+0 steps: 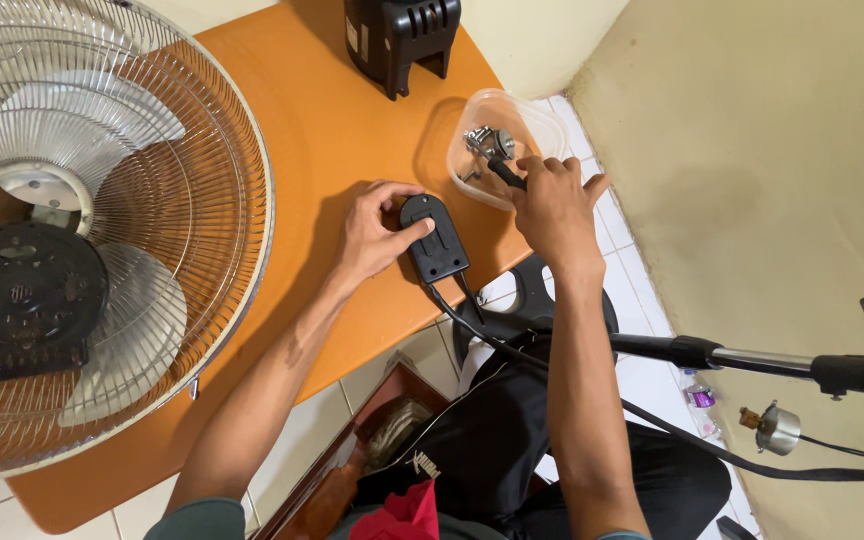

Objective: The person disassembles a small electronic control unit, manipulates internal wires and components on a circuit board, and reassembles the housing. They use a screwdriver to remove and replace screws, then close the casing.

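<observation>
The left hand [372,235] rests on the orange counter [342,120], and its fingers and thumb are wrapped around the far end of a small black switch box [433,239], pressing it flat on the counter near the right edge. A black cord [512,355] comes out of the near end of the box and hangs down off the counter, then runs off to the right along the floor. The right hand [555,205] is just to the right of the box, and it is closed around a tool with a black handle [508,175]. The tip of the tool reaches into a clear plastic tub [522,115] that sits at the right edge of the counter, just far of the hand. Inside the tub lie small metal parts [488,143]; I cannot tell if the tool touches them. On the left side of the counter lies a big fan head with a wire cage [202,160], pale blades and a black round piece [22,295] on it. At the far edge of the counter stands a black plastic cover [402,35]. On the right, over the white floor tiles [642,385], a black and silver pole [752,357] lies sideways, and a small round metal part [777,428] sits near it
</observation>
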